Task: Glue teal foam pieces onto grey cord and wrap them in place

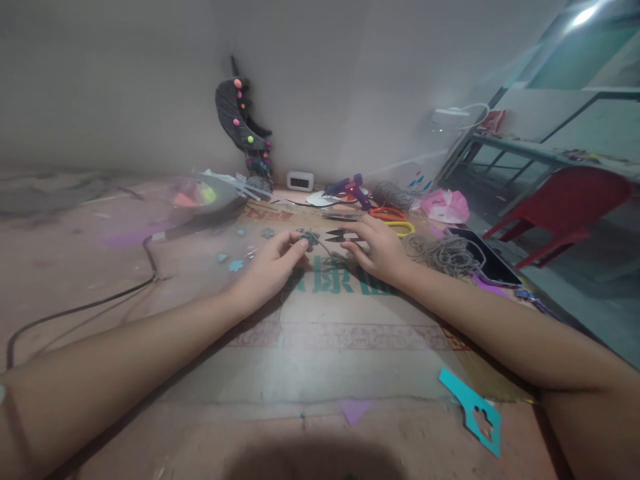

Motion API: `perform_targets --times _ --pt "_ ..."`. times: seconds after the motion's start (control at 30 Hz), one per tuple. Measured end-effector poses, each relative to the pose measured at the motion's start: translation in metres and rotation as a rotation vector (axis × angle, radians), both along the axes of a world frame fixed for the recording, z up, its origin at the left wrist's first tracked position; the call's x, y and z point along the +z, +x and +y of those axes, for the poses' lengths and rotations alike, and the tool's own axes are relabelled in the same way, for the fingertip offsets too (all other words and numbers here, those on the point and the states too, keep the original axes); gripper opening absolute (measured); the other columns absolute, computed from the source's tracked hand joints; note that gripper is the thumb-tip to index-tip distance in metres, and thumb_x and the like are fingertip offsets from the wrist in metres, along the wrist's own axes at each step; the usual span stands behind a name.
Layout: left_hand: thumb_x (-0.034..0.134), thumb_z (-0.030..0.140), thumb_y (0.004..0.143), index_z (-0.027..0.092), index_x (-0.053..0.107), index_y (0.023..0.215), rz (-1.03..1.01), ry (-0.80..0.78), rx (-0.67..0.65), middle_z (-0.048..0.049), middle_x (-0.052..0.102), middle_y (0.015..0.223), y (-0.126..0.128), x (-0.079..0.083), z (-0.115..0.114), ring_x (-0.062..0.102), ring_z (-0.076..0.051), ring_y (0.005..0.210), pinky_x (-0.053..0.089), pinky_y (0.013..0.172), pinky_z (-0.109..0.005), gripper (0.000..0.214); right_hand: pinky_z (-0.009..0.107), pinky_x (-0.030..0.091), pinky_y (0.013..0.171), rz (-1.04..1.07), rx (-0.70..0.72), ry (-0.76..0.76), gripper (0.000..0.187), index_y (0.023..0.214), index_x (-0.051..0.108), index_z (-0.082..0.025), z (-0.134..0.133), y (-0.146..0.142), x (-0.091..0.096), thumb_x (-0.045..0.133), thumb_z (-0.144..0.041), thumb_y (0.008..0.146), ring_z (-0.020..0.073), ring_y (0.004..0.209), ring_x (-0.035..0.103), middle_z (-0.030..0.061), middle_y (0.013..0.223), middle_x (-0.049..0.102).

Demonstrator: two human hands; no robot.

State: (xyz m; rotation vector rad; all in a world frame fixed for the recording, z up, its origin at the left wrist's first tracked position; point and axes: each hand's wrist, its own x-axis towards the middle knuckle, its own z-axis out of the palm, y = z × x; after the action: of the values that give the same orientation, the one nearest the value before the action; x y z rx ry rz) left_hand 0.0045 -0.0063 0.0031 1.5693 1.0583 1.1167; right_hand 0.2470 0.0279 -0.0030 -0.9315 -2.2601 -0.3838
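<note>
My left hand (277, 261) pinches a small grey yarn-wrapped piece (311, 238), flower-like in outline, between thumb and fingers. From it a loose strand of grey yarn (326, 251) trails right. My right hand (380, 250) is closed round a pair of thread snips (336, 237), their dark pointed blades apart and aimed left, a short gap from the piece. Left of my left hand lie a light-blue flower cutout (236, 265) and a grey flower piece (269, 233). A tangle of grey yarn (447, 255) rests beside my right forearm.
Behind my hands lie orange-handled scissors (387, 213), yellow-handled scissors (404, 229), a glue gun (350, 189) and a small digital clock (300, 181). A phone (493, 260) lies right. A turquoise cutout scrap (480, 417) is near the front. A dark cable (85, 308) crosses the left side.
</note>
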Motion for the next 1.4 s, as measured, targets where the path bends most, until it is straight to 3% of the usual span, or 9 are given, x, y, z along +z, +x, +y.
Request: perform_targets --times 0.37,0.67,0.97,1.4 --pt "0.057 0.040 0.093 0.020 0.057 0.087 0.011 -0.005 -0.027 0.0005 0.063 0.079 -0.001 -0.003 0.001 0.060 -0.016 0.075 0.046 0.075 -0.030 0.020 0.038 0.049 0.074 -0.040 0.066 0.138 0.032 0.114 0.067 -0.017 -0.003 -0.002 0.000 0.052 -0.042 0.101 0.0254 0.083 0.063 0.0117 0.093 0.070" --pt "0.058 0.041 0.093 0.021 0.058 0.086 0.017 -0.004 -0.028 0.0007 0.063 0.078 -0.003 -0.006 0.003 0.059 -0.016 0.075 0.045 0.074 -0.030 0.021 0.037 0.048 0.072 -0.043 0.032 0.151 0.030 0.113 0.066 -0.018 -0.001 -0.001 0.000 0.051 -0.042 0.101 0.0255 0.083 0.063 0.0115 0.093 0.070" --pt "0.058 0.042 0.092 0.020 0.059 0.087 0.002 -0.006 -0.023 0.0002 0.063 0.078 -0.002 -0.006 0.004 0.061 -0.017 0.076 0.046 0.075 -0.031 0.022 0.038 0.048 0.076 -0.004 -0.015 0.025 0.031 0.115 0.065 -0.018 0.002 -0.001 0.000 0.048 -0.041 0.102 0.0270 0.087 0.064 0.0114 0.094 0.068" --pt "0.059 0.042 0.093 0.021 0.058 0.085 0.011 -0.009 -0.032 0.0018 0.063 0.076 -0.004 -0.011 0.007 0.059 -0.015 0.072 0.044 0.071 -0.029 0.023 0.038 0.046 0.073 -0.067 0.029 0.104 0.030 0.111 0.066 -0.020 -0.001 -0.001 -0.001 0.049 -0.043 0.102 0.0261 0.084 0.062 0.0111 0.093 0.070"
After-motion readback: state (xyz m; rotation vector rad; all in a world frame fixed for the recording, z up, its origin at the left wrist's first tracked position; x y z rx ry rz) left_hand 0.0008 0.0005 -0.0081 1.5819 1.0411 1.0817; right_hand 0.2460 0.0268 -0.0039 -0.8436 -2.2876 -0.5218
